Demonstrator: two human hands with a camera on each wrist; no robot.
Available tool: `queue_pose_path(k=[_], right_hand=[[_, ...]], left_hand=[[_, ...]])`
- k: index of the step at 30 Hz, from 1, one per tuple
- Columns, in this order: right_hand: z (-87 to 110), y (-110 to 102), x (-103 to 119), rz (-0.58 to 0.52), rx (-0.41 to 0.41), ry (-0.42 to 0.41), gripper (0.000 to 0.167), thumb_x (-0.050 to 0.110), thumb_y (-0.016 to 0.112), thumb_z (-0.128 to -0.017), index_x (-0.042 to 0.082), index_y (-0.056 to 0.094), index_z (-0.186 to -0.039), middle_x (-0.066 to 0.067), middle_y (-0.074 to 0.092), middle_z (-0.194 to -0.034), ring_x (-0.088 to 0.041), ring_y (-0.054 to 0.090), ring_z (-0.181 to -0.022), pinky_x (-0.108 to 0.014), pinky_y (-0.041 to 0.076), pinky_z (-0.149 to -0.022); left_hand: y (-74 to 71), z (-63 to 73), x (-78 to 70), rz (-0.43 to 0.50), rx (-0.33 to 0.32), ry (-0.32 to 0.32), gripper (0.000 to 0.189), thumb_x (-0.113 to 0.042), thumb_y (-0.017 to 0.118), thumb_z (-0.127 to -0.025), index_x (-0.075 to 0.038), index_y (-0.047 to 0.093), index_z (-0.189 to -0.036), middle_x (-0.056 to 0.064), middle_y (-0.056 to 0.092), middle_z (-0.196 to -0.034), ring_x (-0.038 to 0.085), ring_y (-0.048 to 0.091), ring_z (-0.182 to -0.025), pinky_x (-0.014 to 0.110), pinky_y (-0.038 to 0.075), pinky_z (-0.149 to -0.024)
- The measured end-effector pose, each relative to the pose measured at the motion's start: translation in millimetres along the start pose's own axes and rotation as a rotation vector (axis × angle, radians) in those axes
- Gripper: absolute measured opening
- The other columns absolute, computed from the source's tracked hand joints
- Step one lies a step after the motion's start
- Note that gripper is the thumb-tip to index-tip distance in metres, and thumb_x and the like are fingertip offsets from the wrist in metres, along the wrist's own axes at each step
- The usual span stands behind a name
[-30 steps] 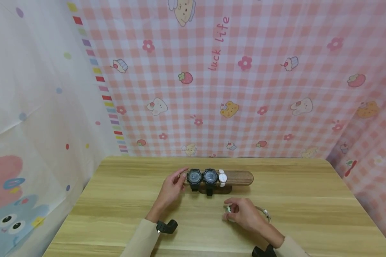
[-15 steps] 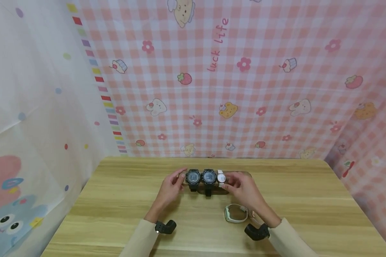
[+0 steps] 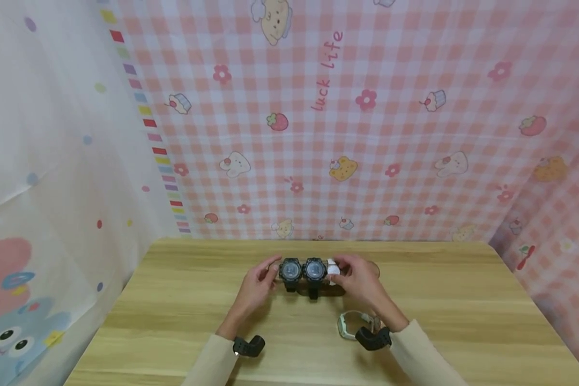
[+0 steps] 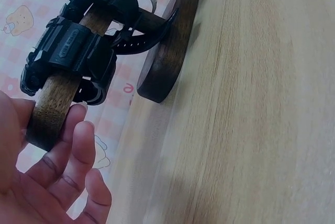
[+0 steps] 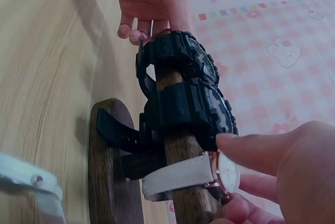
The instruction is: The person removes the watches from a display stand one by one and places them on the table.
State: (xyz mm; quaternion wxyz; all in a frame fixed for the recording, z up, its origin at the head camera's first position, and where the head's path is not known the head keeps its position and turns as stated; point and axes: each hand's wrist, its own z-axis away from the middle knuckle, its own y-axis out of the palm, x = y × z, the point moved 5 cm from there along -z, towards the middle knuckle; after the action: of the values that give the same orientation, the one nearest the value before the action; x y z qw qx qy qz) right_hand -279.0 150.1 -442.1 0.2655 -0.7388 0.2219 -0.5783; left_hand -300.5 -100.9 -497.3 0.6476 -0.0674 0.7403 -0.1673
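Observation:
A wooden watch stand [image 4: 55, 103] carries two black digital watches [image 3: 291, 269] and a white-strapped wristwatch [image 5: 178, 177] with a rose-gold case along its bar. My left hand [image 3: 257, 284] holds the bar's left end between thumb and fingers, beside the outermost black watch. Over at the white watch, my right hand [image 3: 359, 279] pinches its case, thumb on one edge and fingertips on the other. The white strap goes round the bar, next to the second black watch. In the head view the right fingers cover part of the white watch and bar.
A pale mint-green watch [image 3: 344, 327] lies on the wooden table [image 3: 198, 316] in front of the stand. Beside it a rose-gold piece [image 3: 377, 323] shows, partly hidden by the right wrist camera [image 3: 373, 339]. A pink checked curtain [image 3: 251, 187] hangs behind the table.
My right hand has let go of the mint-green watch on the table and moved up and left to the white watch, which it now pinches. My left hand stays at the bar's end.

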Motion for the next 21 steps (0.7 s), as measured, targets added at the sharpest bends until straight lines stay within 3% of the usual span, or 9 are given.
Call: queue_pose_path(k=[6, 13, 21], right_hand=[[0.6, 4.9, -1.6, -0.027, 0.015, 0.027, 0.043, 0.008, 0.08, -0.083, -0.003, 0.066, -0.122, -0.01, 0.059, -0.095, -0.015, 0.053, -0.072, -0.024, 0.046, -0.063], [0.4, 4.3, -0.7, 0.001, 0.021, 0.032, 0.045, 0.01, 0.08, -0.084, -0.001, 0.065, -0.125, -0.008, 0.059, -0.095, -0.014, 0.053, -0.07, -0.025, 0.045, -0.061], [-3.8, 3.8, -0.7, 0.005, 0.021, 0.046, 0.045, 0.011, 0.08, -0.083, -0.002, 0.066, -0.124, -0.007, 0.059, -0.092, -0.013, 0.053, -0.071, -0.025, 0.045, -0.062]], left_hand=[[1.3, 1.2, 1.2, 0.011, 0.011, 0.017, 0.038, -0.027, 0.051, -0.105, -0.014, 0.057, -0.14, 0.013, 0.059, -0.08, 0.033, 0.064, -0.071, 0.032, 0.053, -0.064], [1.3, 0.3, 1.6, -0.005, 0.004, 0.024, 0.038, -0.028, 0.051, -0.105, -0.014, 0.057, -0.14, 0.007, 0.056, -0.077, 0.03, 0.064, -0.069, 0.03, 0.052, -0.063], [0.2, -2.3, 0.7, 0.008, -0.007, 0.03, 0.036, -0.025, 0.053, -0.104, -0.013, 0.059, -0.138, 0.011, 0.057, -0.077, 0.03, 0.063, -0.068, 0.033, 0.051, -0.062]])
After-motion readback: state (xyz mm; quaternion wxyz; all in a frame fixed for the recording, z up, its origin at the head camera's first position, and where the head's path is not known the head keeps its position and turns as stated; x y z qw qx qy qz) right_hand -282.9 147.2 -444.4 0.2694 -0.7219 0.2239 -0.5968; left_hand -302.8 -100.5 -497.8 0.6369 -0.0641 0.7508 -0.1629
